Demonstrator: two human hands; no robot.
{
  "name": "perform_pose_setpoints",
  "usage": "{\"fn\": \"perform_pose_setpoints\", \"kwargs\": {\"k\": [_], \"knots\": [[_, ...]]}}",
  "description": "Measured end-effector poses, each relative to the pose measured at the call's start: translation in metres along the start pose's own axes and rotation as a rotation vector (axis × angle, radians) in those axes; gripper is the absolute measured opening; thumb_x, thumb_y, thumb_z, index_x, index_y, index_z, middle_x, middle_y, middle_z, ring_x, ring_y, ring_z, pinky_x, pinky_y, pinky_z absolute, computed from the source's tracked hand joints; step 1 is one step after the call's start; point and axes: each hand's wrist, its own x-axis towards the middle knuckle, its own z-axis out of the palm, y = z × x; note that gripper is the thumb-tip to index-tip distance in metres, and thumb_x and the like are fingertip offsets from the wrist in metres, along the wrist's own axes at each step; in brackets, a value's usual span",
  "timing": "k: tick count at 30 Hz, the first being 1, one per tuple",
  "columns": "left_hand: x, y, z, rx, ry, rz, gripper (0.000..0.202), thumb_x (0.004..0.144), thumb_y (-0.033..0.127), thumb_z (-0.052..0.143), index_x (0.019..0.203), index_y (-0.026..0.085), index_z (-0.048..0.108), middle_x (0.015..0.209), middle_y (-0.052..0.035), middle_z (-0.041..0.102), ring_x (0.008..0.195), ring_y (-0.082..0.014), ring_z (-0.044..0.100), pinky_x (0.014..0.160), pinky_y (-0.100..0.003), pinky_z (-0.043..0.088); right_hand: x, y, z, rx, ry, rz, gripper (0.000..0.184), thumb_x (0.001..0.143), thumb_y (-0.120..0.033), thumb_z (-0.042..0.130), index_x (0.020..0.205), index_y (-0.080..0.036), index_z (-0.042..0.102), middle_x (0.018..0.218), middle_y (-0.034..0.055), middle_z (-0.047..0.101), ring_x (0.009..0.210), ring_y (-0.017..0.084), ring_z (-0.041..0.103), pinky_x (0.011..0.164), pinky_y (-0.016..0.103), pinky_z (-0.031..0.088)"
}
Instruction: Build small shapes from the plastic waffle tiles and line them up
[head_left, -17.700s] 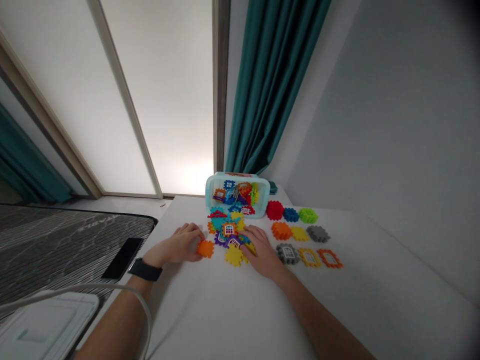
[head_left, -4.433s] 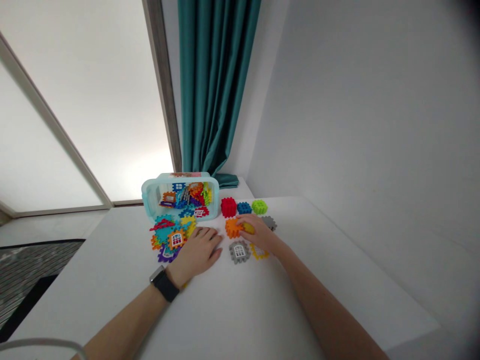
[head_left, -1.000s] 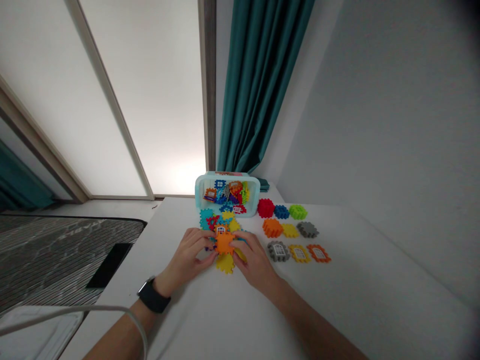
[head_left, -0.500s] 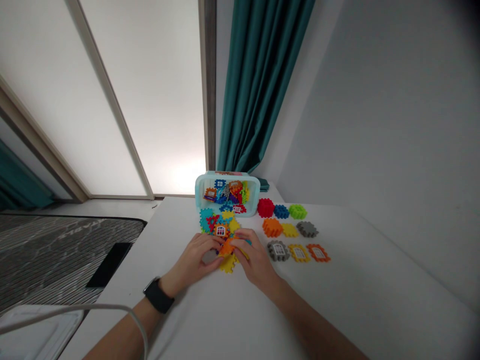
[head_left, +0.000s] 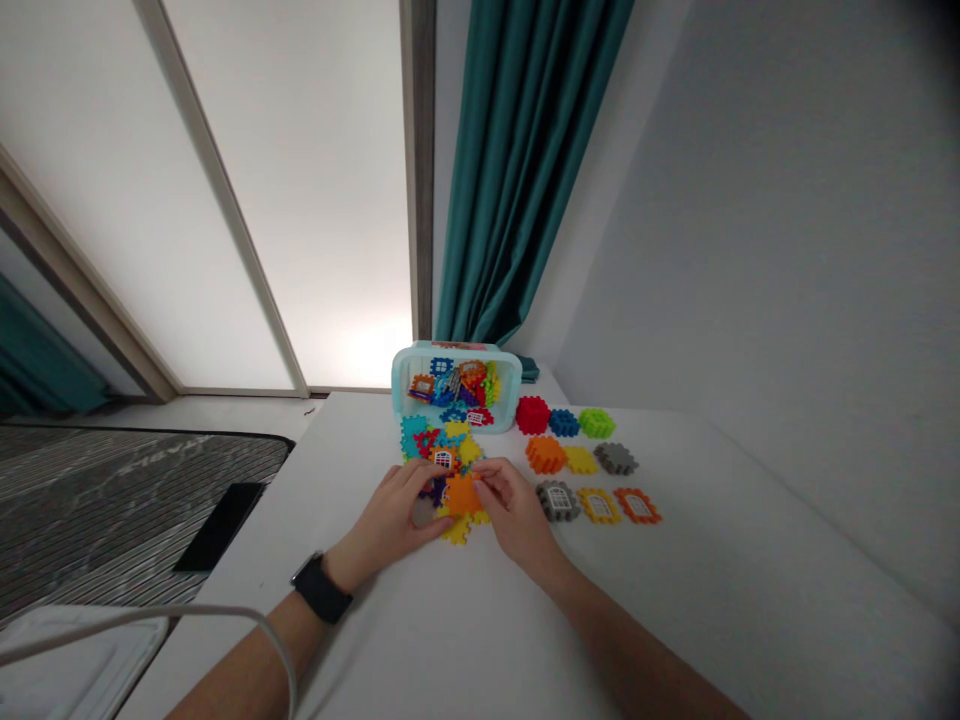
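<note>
My right hand (head_left: 514, 512) pinches the right side of a flat orange interlocking block (head_left: 463, 494) between thumb and fingers, above a loose pile of blocks. To the left, my left hand (head_left: 394, 512) curves around the pile with thumb and fingers spread apart; its fingertips lie near the orange window block (head_left: 443, 458). Below the held block, yellow notched pieces (head_left: 456, 530) stick out toward me. Farther back in the pile are a teal block (head_left: 413, 432) and a yellow block (head_left: 470, 450). Part of the pile is hidden under my fingers.
Behind the pile stands a pale blue bin (head_left: 513, 395) with mixed blocks. On the right are rows of sorted stacks, among them red (head_left: 533, 414), orange (head_left: 546, 455) and grey window blocks (head_left: 557, 501). A white cable (head_left: 225, 610) crosses the lower left of the white table (head_left: 465, 640).
The orange block now shows its flat face more fully between my hands. My left fingers have spread away from it, and my right hand has shifted slightly right.
</note>
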Motion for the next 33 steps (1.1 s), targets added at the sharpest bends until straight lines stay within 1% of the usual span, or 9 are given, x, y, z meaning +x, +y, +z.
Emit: {"fn": "perform_pose_setpoints", "kwargs": {"k": [3, 9, 14, 17, 20, 22, 25, 27, 33], "knots": [[0.000, -0.002, -0.002, 0.068, 0.015, 0.050, 0.052, 0.081, 0.032, 0.077, 0.128, 0.024, 0.055, 0.122, -0.0100, 0.063, 0.110, -0.0270, 0.062, 0.092, -0.042, 0.051, 0.000, 0.000, 0.003, 0.110, 0.013, 0.067, 0.017, 0.088, -0.036, 0.064, 0.096, -0.022, 0.060, 0.089, 0.0023, 0.070, 0.086, 0.018, 0.067, 0.079, 0.030, 0.052], [0.000, -0.003, -0.004, 0.103, 0.009, 0.067, 0.057, 0.079, 0.026, 0.077, 0.132, 0.025, 0.054, 0.125, -0.0102, 0.062, 0.111, -0.0269, 0.061, 0.095, -0.043, 0.051, -0.002, -0.007, 0.006, 0.147, 0.003, 0.133, 0.025, 0.083, -0.045, 0.070, 0.091, -0.022, 0.061, 0.084, 0.0012, 0.069, 0.083, 0.018, 0.067, 0.077, 0.030, 0.052], [0.000, -0.002, -0.004, 0.075, -0.014, 0.078, 0.061, 0.074, 0.031, 0.082, 0.129, 0.024, 0.056, 0.125, -0.0104, 0.062, 0.112, -0.0281, 0.061, 0.096, -0.045, 0.051, -0.004, -0.008, 0.008, 0.127, 0.006, 0.120, 0.026, 0.084, -0.045, 0.070, 0.092, -0.022, 0.062, 0.089, 0.0030, 0.071, 0.087, 0.020, 0.069, 0.081, 0.031, 0.055], [0.000, -0.001, -0.004, 0.061, -0.010, 0.077, 0.052, 0.079, 0.034, 0.080, 0.126, 0.024, 0.058, 0.124, -0.0106, 0.062, 0.113, -0.0277, 0.061, 0.096, -0.044, 0.051, -0.005, -0.005, 0.008, 0.059, 0.011, 0.077, 0.020, 0.087, -0.040, 0.065, 0.094, -0.021, 0.061, 0.088, 0.0032, 0.071, 0.084, 0.019, 0.070, 0.077, 0.031, 0.057], [0.000, -0.003, -0.003, 0.038, 0.001, 0.063, 0.047, 0.084, 0.037, 0.076, 0.126, 0.025, 0.059, 0.124, -0.0110, 0.061, 0.113, -0.0275, 0.061, 0.096, -0.044, 0.052, -0.004, -0.004, 0.004, -0.087, -0.006, -0.009, 0.016, 0.092, -0.032, 0.058, 0.103, -0.022, 0.061, 0.089, 0.0036, 0.069, 0.079, 0.019, 0.069, 0.073, 0.032, 0.058], [0.000, -0.005, -0.003, 0.016, 0.036, 0.045, 0.046, 0.085, 0.038, 0.076, 0.126, 0.026, 0.060, 0.124, -0.0114, 0.060, 0.113, -0.0277, 0.060, 0.096, -0.045, 0.053, -0.002, -0.008, -0.003, -0.244, -0.036, -0.131, 0.020, 0.092, -0.026, 0.056, 0.111, -0.023, 0.061, 0.097, 0.0054, 0.069, 0.082, 0.019, 0.068, 0.076, 0.035, 0.059], [-0.001, -0.009, -0.004, -0.025, 0.090, 0.022, 0.046, 0.086, 0.037, 0.075, 0.128, 0.026, 0.059, 0.125, -0.0120, 0.058, 0.115, -0.0277, 0.059, 0.096, -0.045, 0.053, 0.001, -0.015, -0.017, -0.450, -0.134, -0.378, 0.028, 0.092, -0.019, 0.056, 0.120, -0.025, 0.061, 0.119, 0.0095, 0.066, 0.109, 0.023, 0.065, 0.097, 0.042, 0.056], [-0.001, -0.011, -0.004, -0.042, 0.107, 0.020, 0.047, 0.086, 0.036, 0.074, 0.130, 0.027, 0.059, 0.127, -0.0123, 0.056, 0.117, -0.0280, 0.058, 0.097, -0.046, 0.053, 0.002, -0.019, -0.025, -0.559, -0.190, -0.477, 0.033, 0.092, -0.018, 0.057, 0.124, -0.025, 0.060, 0.127, 0.0104, 0.063, 0.120, 0.024, 0.060, 0.105, 0.045, 0.052], [-0.002, -0.012, -0.004, -0.049, 0.111, 0.022, 0.048, 0.086, 0.034, 0.075, 0.131, 0.028, 0.059, 0.130, -0.0127, 0.053, 0.120, -0.0288, 0.056, 0.099, -0.048, 0.053, 0.004, -0.019, -0.031, -0.716, -0.244, -0.572, 0.037, 0.092, -0.020, 0.062, 0.128, -0.024, 0.057, 0.131, 0.0128, 0.062, 0.122, 0.027, 0.059, 0.104, 0.048, 0.052]]}}
